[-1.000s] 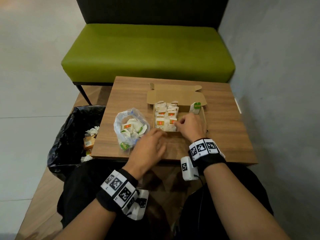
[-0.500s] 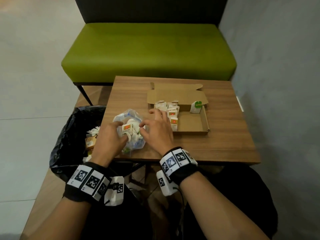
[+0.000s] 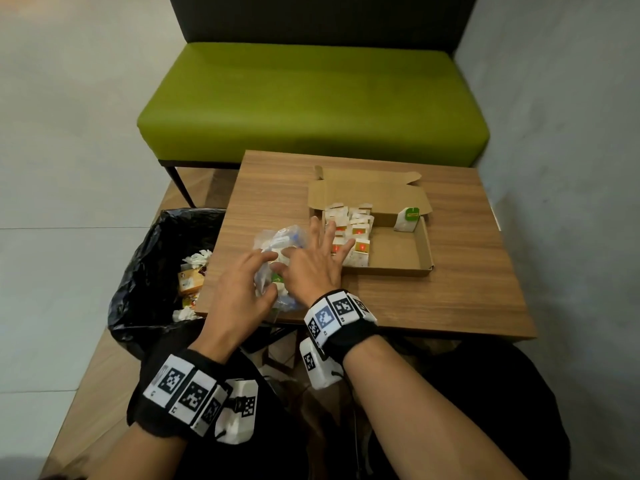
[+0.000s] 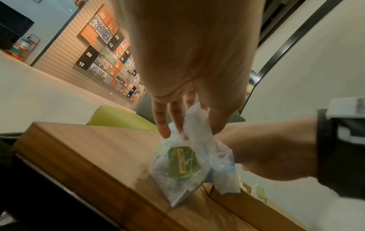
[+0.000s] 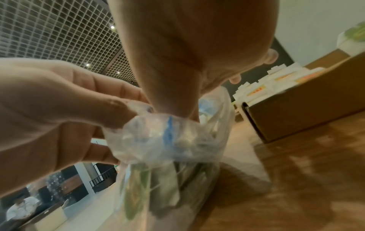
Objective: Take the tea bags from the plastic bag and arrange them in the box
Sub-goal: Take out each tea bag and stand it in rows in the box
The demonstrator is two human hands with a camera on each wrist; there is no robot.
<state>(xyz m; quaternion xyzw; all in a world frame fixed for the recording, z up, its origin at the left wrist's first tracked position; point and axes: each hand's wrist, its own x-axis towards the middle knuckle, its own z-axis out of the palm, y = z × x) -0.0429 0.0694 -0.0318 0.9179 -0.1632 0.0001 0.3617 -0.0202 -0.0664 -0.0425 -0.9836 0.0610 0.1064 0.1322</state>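
Observation:
A clear plastic bag (image 3: 277,244) with tea bags inside stands on the wooden table (image 3: 433,299), left of the open cardboard box (image 3: 398,251). My left hand (image 3: 266,271) pinches the bag's rim (image 5: 126,123) between thumb and fingers. My right hand (image 3: 311,265) is at the bag's mouth with its thumb against the plastic and its fingers spread straight over the box's left edge. A green packet (image 4: 181,162) shows through the bag (image 4: 197,156). Several white tea bags (image 3: 349,226) with red marks fill the box's left part. One green-tagged tea bag (image 3: 408,218) leans at its back right.
A bin lined with a black bag (image 3: 149,271) holding scraps stands just left of the table. A green bench (image 3: 311,98) is behind the table and a grey wall (image 3: 554,168) runs along the right. The box's right half is bare cardboard.
My right hand left the box and came to the bag's mouth. My left hand moved from the table's front edge to the bag and took hold of its rim.

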